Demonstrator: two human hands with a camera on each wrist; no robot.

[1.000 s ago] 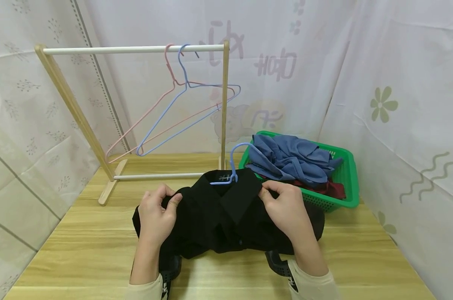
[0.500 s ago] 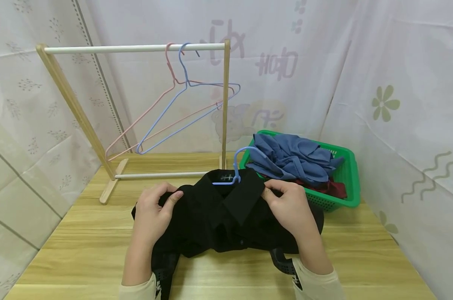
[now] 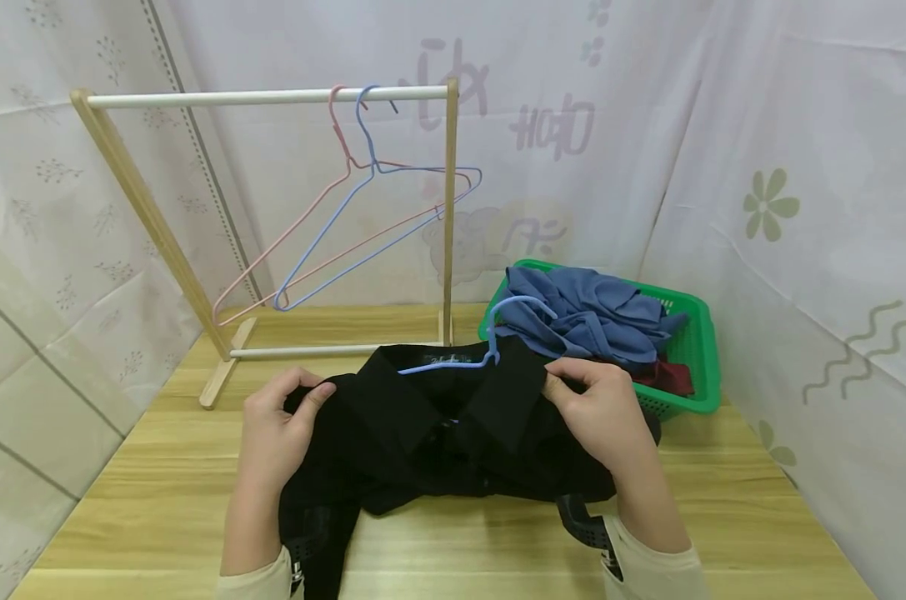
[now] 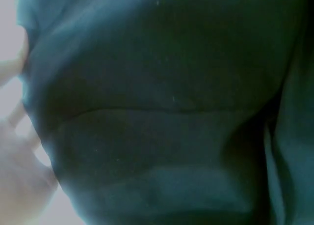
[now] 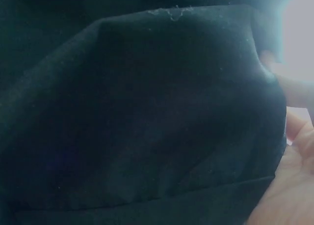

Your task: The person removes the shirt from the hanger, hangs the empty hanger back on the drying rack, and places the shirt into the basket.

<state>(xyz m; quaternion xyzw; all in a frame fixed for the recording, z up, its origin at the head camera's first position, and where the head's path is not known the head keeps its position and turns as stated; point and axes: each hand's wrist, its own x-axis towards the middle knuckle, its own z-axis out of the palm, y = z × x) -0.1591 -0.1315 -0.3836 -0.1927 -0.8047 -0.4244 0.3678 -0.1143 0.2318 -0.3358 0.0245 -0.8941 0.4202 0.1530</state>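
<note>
A black collared shirt [image 3: 400, 467] is held in front of me, over the table, its collar spread. Out of the collar rises the hook of a light blue hanger [image 3: 492, 335]; most of its frame is hidden inside the cloth. My left hand [image 3: 276, 429] pinches the left shoulder between thumb and fingers. On the other side my right hand [image 3: 598, 412] pinches the cloth by the right collar. Dark fabric [image 4: 157, 87] fills most of the left wrist view, with fingers at its left edge. The right wrist view is likewise mostly black cloth [image 5: 171, 112].
Behind the shirt on the left stands a rack with a white rail [image 3: 235, 98]. A pink hanger [image 3: 302, 215] and a blue hanger [image 3: 325, 225] hang from it. At right, a green basket [image 3: 703, 358] holds blue cloth [image 3: 595, 317] and dark red cloth [image 3: 670, 377].
My hands have moved apart, the left one to the left and the right one to the right. The collar is spread wider, and the hanger's hook has shifted right.
</note>
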